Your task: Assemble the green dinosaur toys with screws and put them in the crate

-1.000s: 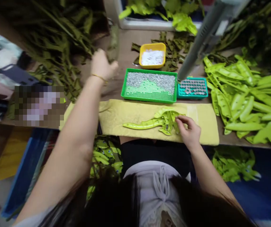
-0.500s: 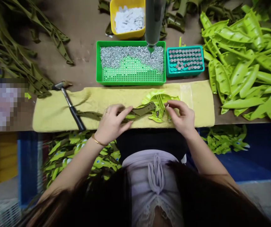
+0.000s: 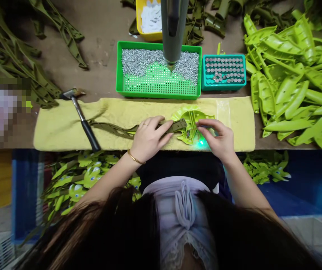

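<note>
A green shell (image 3: pixel 189 114) lies on the yellow cloth (image 3: pixel 127 108). Over it, the left hand (image 3: pixel 148 138) grasps a brown strip (image 3: pixel 116 129); whether the right hand (image 3: pixel 220 139), fingertips together, holds anything, I cannot tell. A hammer (image 3: pixel 86 129) crosses the cloth.

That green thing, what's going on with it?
A person's left hand holds a brown strip, its end over part of the green thing, which lies on the yellow cloth. The right hand is at the other side, thumb and finger close together; anything between them is too small to tell. A bluish light glows near that hand.
</note>
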Demonstrator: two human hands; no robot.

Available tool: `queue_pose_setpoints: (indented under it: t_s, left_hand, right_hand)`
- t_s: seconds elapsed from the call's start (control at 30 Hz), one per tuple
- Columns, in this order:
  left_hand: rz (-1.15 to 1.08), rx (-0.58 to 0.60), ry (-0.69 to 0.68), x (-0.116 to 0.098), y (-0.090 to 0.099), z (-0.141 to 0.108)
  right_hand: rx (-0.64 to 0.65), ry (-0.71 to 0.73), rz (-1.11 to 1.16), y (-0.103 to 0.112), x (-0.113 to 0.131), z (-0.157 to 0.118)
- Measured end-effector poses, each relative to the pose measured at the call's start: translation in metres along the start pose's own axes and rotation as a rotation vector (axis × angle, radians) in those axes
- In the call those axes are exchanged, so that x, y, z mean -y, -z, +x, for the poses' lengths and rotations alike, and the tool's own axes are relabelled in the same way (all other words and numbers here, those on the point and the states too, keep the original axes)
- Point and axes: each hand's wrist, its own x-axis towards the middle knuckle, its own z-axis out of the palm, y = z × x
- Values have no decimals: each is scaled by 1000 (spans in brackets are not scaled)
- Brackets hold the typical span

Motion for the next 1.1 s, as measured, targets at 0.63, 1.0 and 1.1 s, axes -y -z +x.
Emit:
queue_pose_setpoints:
  t_s: [0.63,1.0,1.1]
  left_hand:
    - [38,178,-171,17,18,16]
    - [39,243,-54,-6,25,15]
    - [-78,215,-118,9,15,14]
  right_hand:
    - [393,213,-391,-10,-6,47]
    - [427,135,-374,-8,-8,51]
    - [408,142,-397,-9,-8,50]
